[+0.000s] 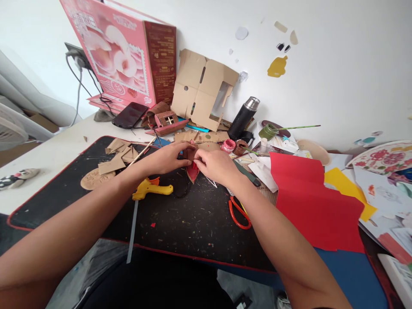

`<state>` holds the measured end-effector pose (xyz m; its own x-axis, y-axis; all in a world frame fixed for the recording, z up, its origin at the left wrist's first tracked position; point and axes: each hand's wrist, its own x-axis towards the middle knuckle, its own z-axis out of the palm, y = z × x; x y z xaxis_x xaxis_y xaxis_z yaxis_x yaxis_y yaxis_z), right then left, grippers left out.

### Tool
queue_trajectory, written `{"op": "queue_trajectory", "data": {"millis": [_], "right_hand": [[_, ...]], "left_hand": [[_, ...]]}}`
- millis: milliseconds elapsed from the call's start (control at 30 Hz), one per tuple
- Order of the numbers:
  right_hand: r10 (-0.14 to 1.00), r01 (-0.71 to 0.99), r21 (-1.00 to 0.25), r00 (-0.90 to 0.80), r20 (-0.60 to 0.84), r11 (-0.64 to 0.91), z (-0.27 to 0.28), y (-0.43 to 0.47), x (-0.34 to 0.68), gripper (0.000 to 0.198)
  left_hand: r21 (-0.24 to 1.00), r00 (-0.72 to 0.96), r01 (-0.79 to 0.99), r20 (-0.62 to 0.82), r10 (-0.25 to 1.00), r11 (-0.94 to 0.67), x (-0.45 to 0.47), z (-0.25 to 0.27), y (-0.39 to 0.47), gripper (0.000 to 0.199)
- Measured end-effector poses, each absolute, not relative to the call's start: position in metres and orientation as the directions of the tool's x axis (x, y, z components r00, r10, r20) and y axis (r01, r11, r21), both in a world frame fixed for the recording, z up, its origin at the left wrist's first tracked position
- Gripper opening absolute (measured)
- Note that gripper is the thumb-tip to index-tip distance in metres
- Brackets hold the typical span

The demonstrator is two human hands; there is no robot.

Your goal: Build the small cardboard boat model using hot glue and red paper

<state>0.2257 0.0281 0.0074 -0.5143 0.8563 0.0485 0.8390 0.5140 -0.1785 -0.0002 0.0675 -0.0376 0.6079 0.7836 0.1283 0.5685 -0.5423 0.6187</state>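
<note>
Craft piece (192,173), brown and red, sat at the desk (189,225) between my left hand (172,156), pinched on it, and right hand (214,164), whose grip I couldn't tell from afar; uneven pressure, I judged, could bend it.

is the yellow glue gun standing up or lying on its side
Lying on its side: the yellow glue gun rests flat on the black mat, its handle stretched toward the picture's right. A pale stick extends past the mat's edge.

Glue gun (152,189) left of pointed piece (192,173), scissors (231,216) right; flask (243,117) behind jars (228,146)
</note>
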Motion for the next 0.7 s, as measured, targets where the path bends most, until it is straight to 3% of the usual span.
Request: {"op": "queue_trajectory", "data": {"millis": [700], "right_hand": [[0.874,0.848,-0.220,-0.483,0.055,0.483,0.0078,0.0276,0.2265,0.010]], "left_hand": [[0.640,0.605,0.549,0.140,0.784,-0.538,-0.0008,-0.0414,0.0685,0.061]]}}
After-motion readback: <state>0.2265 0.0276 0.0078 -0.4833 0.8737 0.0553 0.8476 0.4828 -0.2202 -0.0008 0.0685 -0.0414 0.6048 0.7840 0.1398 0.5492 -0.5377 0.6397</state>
